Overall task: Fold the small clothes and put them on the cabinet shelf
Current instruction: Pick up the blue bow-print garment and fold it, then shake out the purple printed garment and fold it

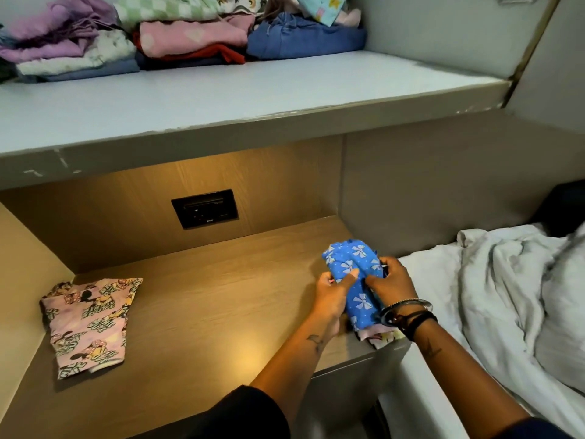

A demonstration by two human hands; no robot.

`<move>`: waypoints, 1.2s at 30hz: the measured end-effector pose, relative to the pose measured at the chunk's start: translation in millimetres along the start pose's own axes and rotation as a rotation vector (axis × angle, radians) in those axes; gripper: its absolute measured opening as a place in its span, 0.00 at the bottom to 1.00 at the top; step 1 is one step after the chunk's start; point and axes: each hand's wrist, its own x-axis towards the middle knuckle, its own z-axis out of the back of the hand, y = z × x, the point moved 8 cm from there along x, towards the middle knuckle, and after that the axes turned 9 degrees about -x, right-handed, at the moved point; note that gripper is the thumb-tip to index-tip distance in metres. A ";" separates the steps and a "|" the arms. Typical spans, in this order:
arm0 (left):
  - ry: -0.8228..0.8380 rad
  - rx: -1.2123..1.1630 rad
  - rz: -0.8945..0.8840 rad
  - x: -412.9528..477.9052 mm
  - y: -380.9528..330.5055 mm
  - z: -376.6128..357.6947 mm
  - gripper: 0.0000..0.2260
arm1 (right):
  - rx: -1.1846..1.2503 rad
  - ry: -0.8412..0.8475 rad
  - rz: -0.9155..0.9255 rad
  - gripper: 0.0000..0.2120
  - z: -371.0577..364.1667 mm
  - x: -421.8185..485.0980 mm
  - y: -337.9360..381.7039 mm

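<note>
A small blue garment with white bows (354, 264) is bunched up at the right edge of the wooden counter (205, 296). My left hand (332, 293) grips its left side with the thumb pressed on the cloth. My right hand (392, 280) holds its right side. Beneath it a bit of pink and yellow cloth (380, 337) sticks out. A folded pink cartoon-print garment (88, 321) lies flat at the counter's left. On the grey cabinet shelf (253, 96) above, stacks of folded clothes (177, 33) sit at the back.
A black wall socket (205, 208) is set in the wooden back panel under the shelf. A bed with a rumpled white sheet (506, 296) lies to the right of the counter. The shelf's front overhangs the counter.
</note>
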 end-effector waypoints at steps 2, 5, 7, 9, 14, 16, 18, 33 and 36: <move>0.015 0.261 -0.061 8.1 6.3 -11.2 0.16 | -0.207 0.016 0.006 0.18 4.6 12.0 -19.5; -0.178 0.787 -0.223 3.3 -4.6 -0.1 0.30 | -0.650 0.050 0.118 0.29 4.5 20.8 -36.3; -0.222 1.184 -0.391 -4.4 -15.2 -4.5 0.34 | -0.723 0.027 0.240 0.31 2.5 21.4 -37.0; -0.094 1.506 -0.532 -7.1 -14.9 -19.8 0.33 | -0.738 0.086 0.354 0.33 -11.2 17.9 -37.3; 0.239 1.640 -0.448 12.8 23.0 -8.3 0.26 | -0.631 0.300 0.396 0.33 -43.5 8.2 -64.9; 0.224 1.645 -0.467 12.6 23.9 -5.8 0.27 | -0.560 0.301 0.391 0.32 -41.1 8.9 -63.4; 0.218 1.641 -0.448 8.6 22.2 -6.3 0.36 | -0.568 0.326 0.412 0.36 -39.2 7.7 -57.3; -0.574 1.763 -0.117 -112.8 -190.5 353.0 0.39 | -0.805 0.424 0.892 0.30 -240.0 -115.2 140.3; -0.541 1.932 0.000 -134.4 -200.4 414.4 0.39 | -0.795 0.595 1.019 0.26 -328.9 -173.7 175.6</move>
